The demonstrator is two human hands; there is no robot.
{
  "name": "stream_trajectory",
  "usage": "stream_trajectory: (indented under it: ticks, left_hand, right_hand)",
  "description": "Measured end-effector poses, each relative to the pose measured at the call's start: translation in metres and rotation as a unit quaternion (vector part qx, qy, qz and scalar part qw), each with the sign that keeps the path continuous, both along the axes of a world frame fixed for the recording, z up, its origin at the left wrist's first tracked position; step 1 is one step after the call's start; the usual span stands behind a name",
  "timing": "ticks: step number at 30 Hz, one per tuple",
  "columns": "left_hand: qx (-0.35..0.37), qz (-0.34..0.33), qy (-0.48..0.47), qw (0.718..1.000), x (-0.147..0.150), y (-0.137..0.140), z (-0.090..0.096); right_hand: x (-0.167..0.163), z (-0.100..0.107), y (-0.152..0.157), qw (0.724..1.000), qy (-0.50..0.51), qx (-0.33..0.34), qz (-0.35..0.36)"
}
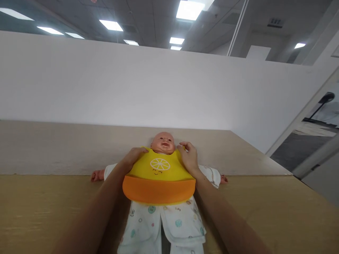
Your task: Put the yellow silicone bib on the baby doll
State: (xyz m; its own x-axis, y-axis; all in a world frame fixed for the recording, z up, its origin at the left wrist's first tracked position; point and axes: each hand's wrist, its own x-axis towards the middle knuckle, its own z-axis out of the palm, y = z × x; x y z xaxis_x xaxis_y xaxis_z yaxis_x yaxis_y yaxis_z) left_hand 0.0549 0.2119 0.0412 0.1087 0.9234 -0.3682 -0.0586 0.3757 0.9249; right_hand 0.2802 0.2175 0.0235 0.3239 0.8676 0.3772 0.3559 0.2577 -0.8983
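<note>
A baby doll (162, 141) lies on its back, head towards the wall, arms spread sideways, in a white patterned outfit (182, 224). Over its chest lies a yellow bib (169, 173) with a white citrus slice, a small smiling face and an orange catch pocket (159, 190). My left hand (134, 156) grips the bib's upper left edge beside the doll's neck, thumb lying on top. On the other side, my right hand (190, 156) has its thumb and curled fingers closed at the bib's upper right edge. The ends of the neckband behind the doll's neck are hidden.
The doll rests across a seam between two wooden tabletops (53, 208). A white partition (119, 84) rises behind the far edge. To the right, beyond the table's edge, are a doorway and a dark floor (293, 150).
</note>
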Motion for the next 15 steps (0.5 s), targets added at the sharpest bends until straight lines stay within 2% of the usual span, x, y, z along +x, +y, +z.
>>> stream_trajectory:
  ticks: [4,6,11,15]
  left_hand:
    - [0.019,-0.010,-0.010,1.000,0.000,0.000,-0.003]
    - [0.028,-0.022,-0.025,0.999,0.000,0.000,-0.005]
    - [0.032,-0.031,-0.039,0.998,0.001,0.002,-0.006]
    - [0.031,-0.040,-0.039,0.998,0.002,0.001,-0.007]
  right_hand:
    - [0.006,-0.002,0.002,0.993,-0.070,-0.072,-0.064]
    - [0.009,-0.001,0.001,0.985,-0.115,-0.110,-0.072]
    - [0.011,0.001,0.001,0.968,-0.203,-0.146,-0.034]
    - [0.012,-0.006,0.007,0.968,-0.190,-0.164,0.009]
